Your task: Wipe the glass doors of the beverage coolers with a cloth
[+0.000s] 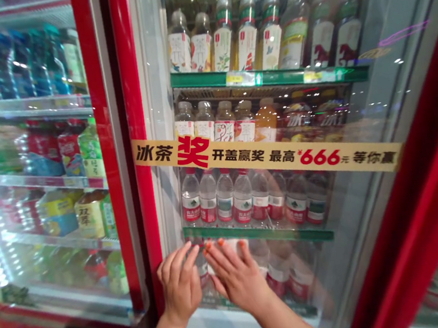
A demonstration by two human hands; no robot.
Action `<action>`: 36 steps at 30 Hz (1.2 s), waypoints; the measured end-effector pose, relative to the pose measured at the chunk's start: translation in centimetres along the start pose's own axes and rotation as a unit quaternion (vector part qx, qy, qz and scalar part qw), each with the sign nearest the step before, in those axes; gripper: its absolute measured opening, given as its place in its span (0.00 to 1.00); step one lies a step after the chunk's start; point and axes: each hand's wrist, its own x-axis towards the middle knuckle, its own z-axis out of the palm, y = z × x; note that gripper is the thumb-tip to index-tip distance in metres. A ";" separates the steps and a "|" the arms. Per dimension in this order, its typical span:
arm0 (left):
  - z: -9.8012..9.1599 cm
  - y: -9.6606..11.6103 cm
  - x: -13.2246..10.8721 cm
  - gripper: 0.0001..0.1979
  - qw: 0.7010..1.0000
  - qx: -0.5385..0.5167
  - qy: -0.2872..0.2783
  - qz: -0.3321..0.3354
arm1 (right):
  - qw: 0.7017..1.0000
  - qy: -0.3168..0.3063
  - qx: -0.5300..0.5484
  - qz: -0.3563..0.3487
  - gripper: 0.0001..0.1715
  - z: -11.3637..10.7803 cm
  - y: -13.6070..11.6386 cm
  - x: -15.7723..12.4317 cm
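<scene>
My right hand (pixel 240 275) lies with fingers stretched out and spread against the glass door (pixel 331 267) of a drinks fridge. A pale patch shows around its fingers; I cannot tell whether it is a cloth under the hand or a bottle label behind the glass. Close beside it, my left hand (pixel 182 284) is raised at the door's left side, next to the red frame (pixel 147 206). Its fingers point up, a little apart, and no held thing shows in it. Water bottles (pixel 242 198) with red and white labels stand on a shelf behind the glass, just above both hands.
A yellow banner strip (pixel 242 155) with printed characters crosses the door. Above it are shelves of tea bottles (pixel 246 40). At left stands another lit fridge (pixel 99 121) with drinks. A thick red frame (pixel 414 191) slants down the right side.
</scene>
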 end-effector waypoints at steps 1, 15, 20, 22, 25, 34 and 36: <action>0.0 0.1 0.9 0.35 1.000 -0.003 -0.004 0.011 | 0.999 -0.008 0.011 -0.038 0.28 -0.3 -0.7 -1.8; 1.0 0.3 -4.3 0.42 0.996 0.078 -0.037 0.003 | 0.998 -0.013 0.042 -0.037 0.33 -0.1 0.0 1.5; 1.6 -0.2 -8.1 0.49 0.994 0.107 -0.031 -0.007 | 0.987 -0.032 0.060 -0.143 0.30 -2.1 2.6 -0.9; 2.3 -0.6 -8.9 0.50 0.994 0.106 -0.025 -0.004 | 0.995 -0.040 0.035 -0.081 0.34 -2.5 4.3 2.4; 3.0 -1.0 -9.7 0.49 0.995 0.100 -0.017 -0.013 | 0.997 -0.008 0.007 0.072 0.44 -1.0 3.6 9.6; 1.3 -2.4 -10.2 0.63 0.999 0.017 -0.034 0.016 | 0.991 -0.017 0.054 -0.119 0.30 1.8 -5.3 -3.3; 0.2 -2.5 -9.5 0.62 0.998 -0.003 -0.049 0.034 | 0.991 -0.019 0.050 -0.124 0.27 -0.4 -2.5 -7.8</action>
